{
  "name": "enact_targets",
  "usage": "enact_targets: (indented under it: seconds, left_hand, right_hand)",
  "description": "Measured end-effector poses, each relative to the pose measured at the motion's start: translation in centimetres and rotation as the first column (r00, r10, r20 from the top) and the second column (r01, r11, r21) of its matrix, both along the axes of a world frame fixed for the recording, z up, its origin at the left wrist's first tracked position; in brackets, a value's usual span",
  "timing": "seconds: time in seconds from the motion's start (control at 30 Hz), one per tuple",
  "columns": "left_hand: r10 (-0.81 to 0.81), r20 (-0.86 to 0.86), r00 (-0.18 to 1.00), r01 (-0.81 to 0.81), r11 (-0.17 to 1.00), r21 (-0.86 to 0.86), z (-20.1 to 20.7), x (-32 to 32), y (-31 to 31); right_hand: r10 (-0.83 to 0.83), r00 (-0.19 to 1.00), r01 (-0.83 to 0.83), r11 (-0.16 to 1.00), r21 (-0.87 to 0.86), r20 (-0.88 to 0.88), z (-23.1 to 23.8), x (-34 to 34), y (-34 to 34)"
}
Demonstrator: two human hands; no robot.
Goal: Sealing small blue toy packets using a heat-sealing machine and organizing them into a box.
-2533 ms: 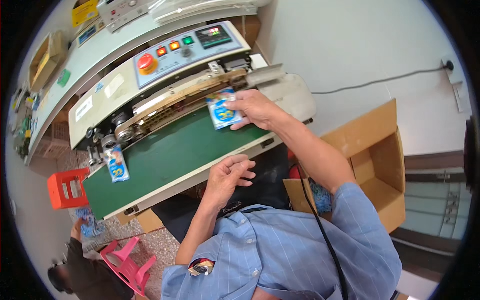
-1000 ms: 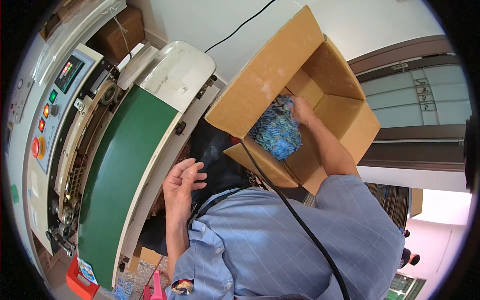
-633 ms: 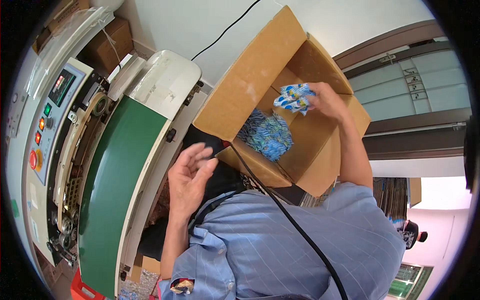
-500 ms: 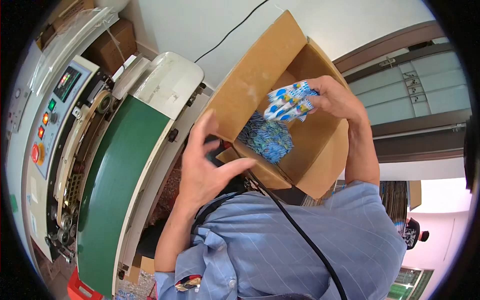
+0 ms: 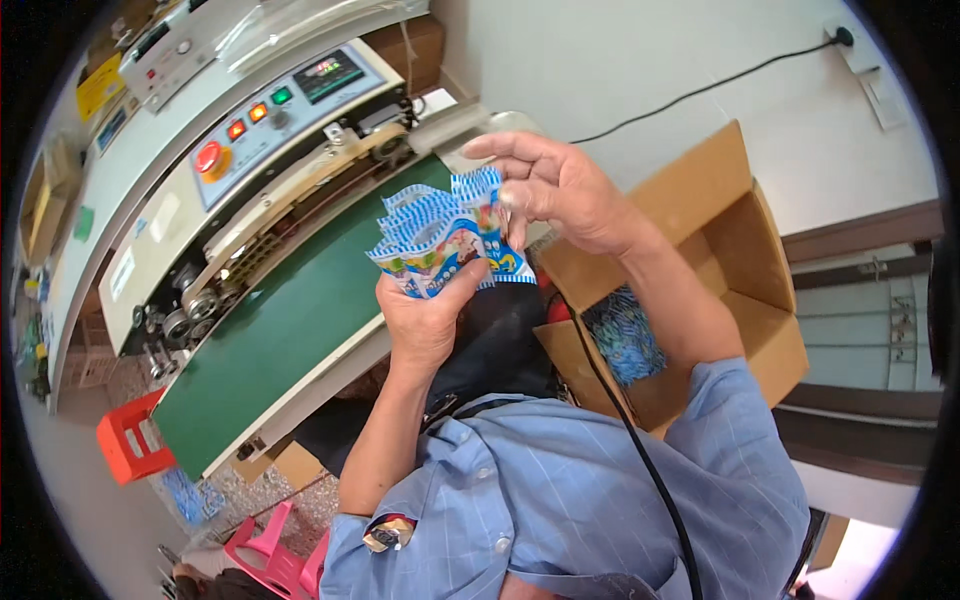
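My left hand [image 5: 425, 310] is closed round a bunch of small printed plastic packets [image 5: 425, 235], blue and white with striped crimped edges, its thumb pressed across their front. They fan out above the machine's green belt [image 5: 330, 290]. My right hand [image 5: 565, 195] is at the bunch's right side, its thumb on the edge of one packet [image 5: 492, 225] that stands apart from the others. A lower finger shows behind that packet, while the upper fingers stretch out past its top. More blue packets [image 5: 625, 335] lie in the open cardboard box [image 5: 765, 240] under my right forearm.
Along the belt's far side runs the machine's control panel [image 5: 280, 110] with lit buttons and a red knob. A black cable [image 5: 630, 420] hangs across my front. An orange-red plastic stool [image 5: 130, 440] and a pink chair [image 5: 270, 550] stand at the lower left.
The packets have gone from my right hand over the box to my left hand above the belt. My right hand has come out of the box, and the view has swung left.
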State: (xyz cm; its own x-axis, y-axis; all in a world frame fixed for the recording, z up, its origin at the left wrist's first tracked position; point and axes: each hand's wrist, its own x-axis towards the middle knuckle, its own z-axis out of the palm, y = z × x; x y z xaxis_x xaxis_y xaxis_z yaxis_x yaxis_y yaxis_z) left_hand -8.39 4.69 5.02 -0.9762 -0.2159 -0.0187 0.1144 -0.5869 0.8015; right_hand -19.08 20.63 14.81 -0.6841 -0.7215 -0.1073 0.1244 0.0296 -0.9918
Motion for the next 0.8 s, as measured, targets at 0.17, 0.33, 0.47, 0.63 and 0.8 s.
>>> enact_targets:
  seconds: [0.17,0.33,0.47,0.63,0.8]
  left_hand:
    - [0.176,-0.031,0.984,-0.171,0.977,0.125,-0.3,-0.5,-1.4]
    - [0.287,0.007,0.958,-0.287,0.957,-0.047,-1.2,-0.2,-2.6]
    - [0.304,0.017,0.952,-0.303,0.951,-0.066,-2.1,0.1,-3.7]
    - [0.347,0.06,0.936,-0.347,0.938,-0.007,-2.2,0.6,-4.1]
    - [0.402,0.126,0.907,-0.398,0.916,-0.056,-1.6,0.8,-4.4]
  right_hand:
    - [-0.02,0.997,0.032,0.988,-0.154,0.076,-4.8,1.4,-3.2]
    - [0.011,0.999,-0.01,0.999,-0.04,0.034,-5.8,1.7,-4.8]
    - [0.016,0.99,0.007,0.987,-0.163,0.142,-6.7,1.5,-5.0]
    - [-0.027,0.997,0.032,0.998,-0.062,0.077,-7.6,1.2,-6.3]
    - [-0.103,0.988,0.112,0.991,-0.074,0.112,-7.9,1.5,-7.2]
